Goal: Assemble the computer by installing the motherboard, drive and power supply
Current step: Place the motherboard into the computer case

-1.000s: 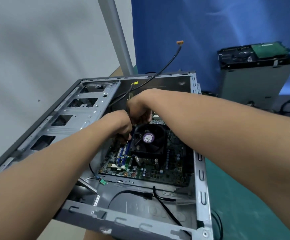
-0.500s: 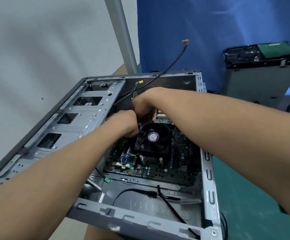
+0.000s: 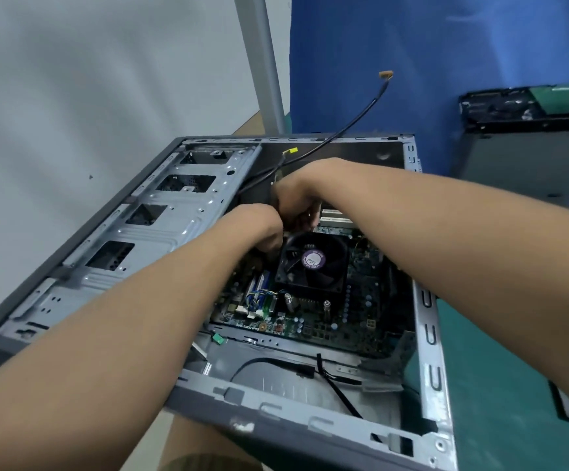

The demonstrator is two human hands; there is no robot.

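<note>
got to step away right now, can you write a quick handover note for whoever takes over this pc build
Left hand and right hand: both curled inside the case beside the fan; what they grip is hidden.
Done: motherboard lies in the case; fastening unclear.
Drive sits outside, on a grey box to the right.
To do: drive, power supply.

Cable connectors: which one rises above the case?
The brown connector, up against the blue backdrop; the yellow connector and green connector lie inside the case.
</note>
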